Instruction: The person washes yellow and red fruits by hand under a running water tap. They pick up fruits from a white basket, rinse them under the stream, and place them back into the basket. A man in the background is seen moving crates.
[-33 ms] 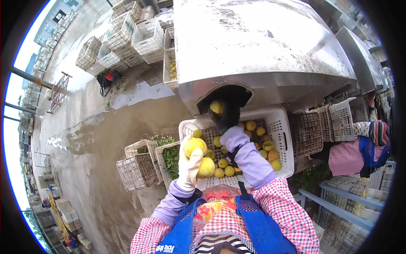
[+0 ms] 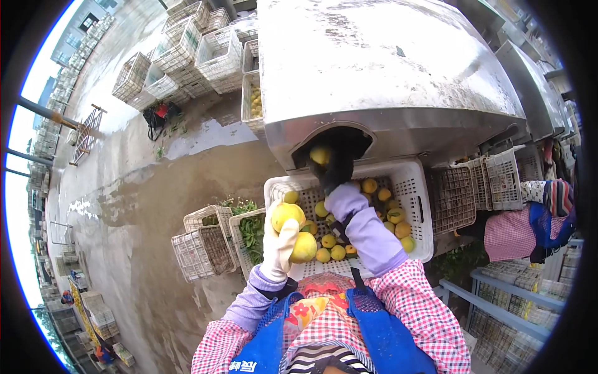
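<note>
Left hand (image 2: 275, 252) — fingers clamped on two yellow fruits (image 2: 288, 216); right hand (image 2: 337, 171) — fingers seemingly closed round another fruit (image 2: 320, 155) at the machine (image 2: 386, 68) opening (image 2: 359, 142). Crate (image 2: 427, 243) holds many loose fruits (image 2: 395, 215); likely unfinished.

2 yellow fruits (image 2: 287, 215) were in the left hand (image 2: 276, 250) | 1 fruit (image 2: 320, 155) was in the right hand (image 2: 339, 169) | 1 white crate (image 2: 410, 189) carried at least 12 more fruits (image 2: 402, 229), 1 near its far left corner

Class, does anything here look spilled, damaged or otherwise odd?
Yes: the left hand wears a pale glove, the right hand a black one, an unmatched pair. The floor is wet in patches, though the cause isn't shown.
</note>
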{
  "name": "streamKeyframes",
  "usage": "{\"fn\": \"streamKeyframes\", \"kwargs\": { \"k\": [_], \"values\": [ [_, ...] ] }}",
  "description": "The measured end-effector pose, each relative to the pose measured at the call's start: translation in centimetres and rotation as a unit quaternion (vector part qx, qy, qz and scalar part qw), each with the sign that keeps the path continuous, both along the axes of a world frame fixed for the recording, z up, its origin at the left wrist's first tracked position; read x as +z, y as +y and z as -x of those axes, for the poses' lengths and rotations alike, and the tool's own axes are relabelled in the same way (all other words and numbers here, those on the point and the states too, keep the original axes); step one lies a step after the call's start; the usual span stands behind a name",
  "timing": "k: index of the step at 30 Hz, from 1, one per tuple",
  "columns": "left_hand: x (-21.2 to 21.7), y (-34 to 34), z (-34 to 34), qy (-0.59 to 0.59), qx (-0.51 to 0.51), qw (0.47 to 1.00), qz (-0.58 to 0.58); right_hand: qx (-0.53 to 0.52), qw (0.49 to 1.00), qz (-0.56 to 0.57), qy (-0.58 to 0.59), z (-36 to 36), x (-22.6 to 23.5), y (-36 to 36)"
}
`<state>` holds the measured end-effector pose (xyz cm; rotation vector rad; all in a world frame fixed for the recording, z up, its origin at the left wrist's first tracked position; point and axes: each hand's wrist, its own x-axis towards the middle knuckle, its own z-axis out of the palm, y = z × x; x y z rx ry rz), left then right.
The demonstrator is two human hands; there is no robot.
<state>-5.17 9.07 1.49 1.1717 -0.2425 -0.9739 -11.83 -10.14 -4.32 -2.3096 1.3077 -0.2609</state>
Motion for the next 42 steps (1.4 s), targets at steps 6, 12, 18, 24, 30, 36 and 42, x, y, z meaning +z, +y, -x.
{"fn": "streamKeyframes", "kwargs": {
  "k": [6, 12, 18, 24, 30, 36, 42],
  "values": [
    [-0.1, -1.0, -0.9, -0.028, -0.065, 0.998, -0.004, 0.071, 0.997, -0.009, -0.032, -2.5, 1.3, -6.5],
    [-1.4, -1.6, -1.3, 0.075, -0.089, 0.992, 0.047, 0.11, 0.908, -0.119, -0.385, 2.9, 5.0, 1.2],
    [-1.6, -2.3, -1.1, -0.013, -0.174, 0.982, 0.071, 0.1, 0.921, -0.119, -0.358, 6.2, 4.5, 6.1],
    [-1.7, -3.9, -2.7, 0.062, -0.228, 0.968, 0.086, 0.116, 0.913, -0.137, -0.366, 6.6, 5.5, 5.2],
    [-3.5, -5.1, -3.0, 0.063, -0.12, 0.989, 0.059, 0.031, 0.937, 0.189, -0.292, 3.4, 2.0, 1.7],
    [-3.6, -3.3, -3.2, 0.184, -0.081, 0.979, 0.02, -0.005, 0.968, 0.147, -0.203, -1.5, -2.3, -3.4],
    [-2.8, -4.1, -3.5, 0.353, -0.114, 0.924, 0.098, 0.165, 0.971, 0.059, -0.16, -1.2, -1.6, -8.7]
  ]
}}
